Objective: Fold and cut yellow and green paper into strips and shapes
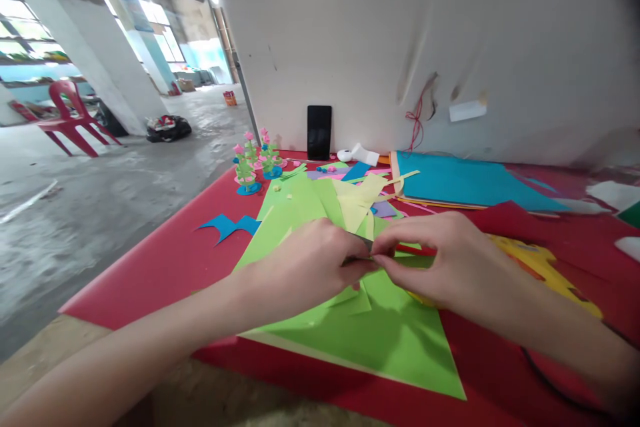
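Over the green paper sheets [400, 340], my left hand [320, 260] and my right hand [435, 253] meet at the fingertips. My left fingers are closed around a thin dark item [361, 238], mostly hidden by the hand. My right thumb and index finger pinch at its end; whatever lies between them is too small to name. Pale yellow paper pieces [357, 200] lie just beyond the hands. A blue cut paper shape [227, 225] rests on the red table cover to the left.
Small paper flowers [246, 170] stand at the back left. A black phone [319, 133] leans on the white panel. Blue sheets [465, 180] lie at the back right, and a yellow tool-like object [530, 260] sits beside my right forearm. A red chair [75, 117] stands beyond.
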Available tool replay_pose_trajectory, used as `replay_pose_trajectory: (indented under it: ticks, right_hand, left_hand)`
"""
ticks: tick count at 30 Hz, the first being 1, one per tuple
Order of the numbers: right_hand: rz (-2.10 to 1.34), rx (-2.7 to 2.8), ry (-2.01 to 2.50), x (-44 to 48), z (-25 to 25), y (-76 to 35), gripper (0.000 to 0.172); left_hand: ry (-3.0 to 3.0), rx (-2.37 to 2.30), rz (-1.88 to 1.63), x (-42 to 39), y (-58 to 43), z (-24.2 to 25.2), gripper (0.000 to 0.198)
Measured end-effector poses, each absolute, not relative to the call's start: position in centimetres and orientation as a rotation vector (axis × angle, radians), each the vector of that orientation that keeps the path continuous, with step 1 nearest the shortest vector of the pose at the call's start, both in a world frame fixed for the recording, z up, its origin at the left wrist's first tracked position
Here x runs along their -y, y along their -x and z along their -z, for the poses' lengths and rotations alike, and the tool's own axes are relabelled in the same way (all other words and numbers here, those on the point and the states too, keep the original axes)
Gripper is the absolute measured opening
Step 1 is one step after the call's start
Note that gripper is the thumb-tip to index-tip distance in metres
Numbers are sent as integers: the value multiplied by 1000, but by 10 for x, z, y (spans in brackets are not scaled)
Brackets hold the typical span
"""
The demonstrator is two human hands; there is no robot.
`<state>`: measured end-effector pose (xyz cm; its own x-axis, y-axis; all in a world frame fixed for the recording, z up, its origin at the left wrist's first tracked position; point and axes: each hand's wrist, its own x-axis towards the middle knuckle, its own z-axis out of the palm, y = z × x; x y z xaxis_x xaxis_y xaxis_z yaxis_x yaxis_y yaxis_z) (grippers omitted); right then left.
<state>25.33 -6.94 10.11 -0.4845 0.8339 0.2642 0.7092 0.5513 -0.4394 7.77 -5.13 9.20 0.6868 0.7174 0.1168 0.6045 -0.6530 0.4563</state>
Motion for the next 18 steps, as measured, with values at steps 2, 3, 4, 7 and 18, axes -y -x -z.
replay_pose_trajectory:
  ticks: [2, 3, 4, 7, 18]
  right_hand:
    - [-366, 2334, 1272, 70, -101, -252, 15]
    - [-364, 2330, 1276, 70, -101, -252, 15]
    - [-361, 2322, 1272, 70, -101, -251, 14]
    - [-366, 2304, 1260, 70, -100, -249, 12]
    - [-296, 2254, 1333, 58, -111, -273, 8]
  left_hand:
    - [-2503, -1028, -410, 51, -77, -92, 26]
    - [-2505, -1026, -416, 51, -77, -92, 26]
    - [-2511, -1024, -424, 52, -77, -92, 26]
    - [-2553, -1032, -455, 53, -76, -91, 26]
    - [-2521, -1096, -479, 54, -70, -110, 25]
